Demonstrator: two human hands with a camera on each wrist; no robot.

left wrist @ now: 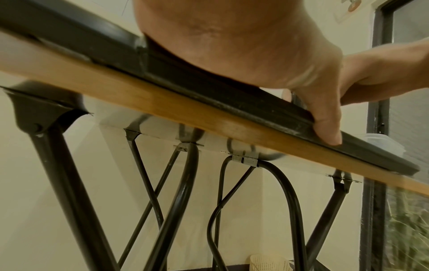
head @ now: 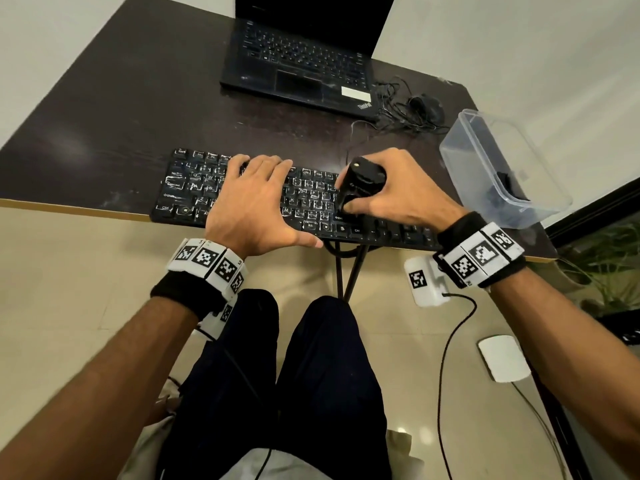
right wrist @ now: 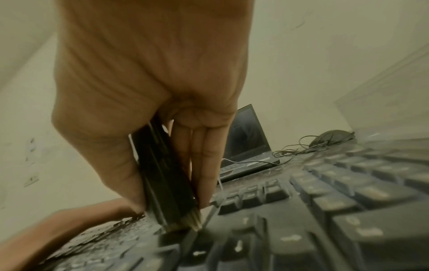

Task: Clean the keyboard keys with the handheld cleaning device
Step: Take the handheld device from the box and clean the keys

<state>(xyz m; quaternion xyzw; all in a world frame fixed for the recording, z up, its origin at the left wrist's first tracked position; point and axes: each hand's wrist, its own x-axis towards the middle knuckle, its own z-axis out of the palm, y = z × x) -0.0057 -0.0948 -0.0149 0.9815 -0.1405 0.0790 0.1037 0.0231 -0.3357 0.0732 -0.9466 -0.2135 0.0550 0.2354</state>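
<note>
A black keyboard (head: 194,188) with white dust on its keys lies along the table's near edge. My left hand (head: 249,199) rests flat on its middle keys, fingers straight, thumb (left wrist: 325,121) against the front edge of the keyboard (left wrist: 232,95). My right hand (head: 405,188) grips a black handheld cleaning device (head: 360,185), held upright. Its brush tip (right wrist: 185,221) touches the keys right of centre on the keyboard (right wrist: 301,210). In the right wrist view my fingers (right wrist: 204,165) and thumb clasp the device (right wrist: 162,174).
A black laptop (head: 301,60) stands open at the table's back. A wired mouse (head: 426,105) and tangled cable lie to its right. A clear plastic box (head: 502,168) sits at the right edge. The dark table (head: 121,116) has bare room on the left.
</note>
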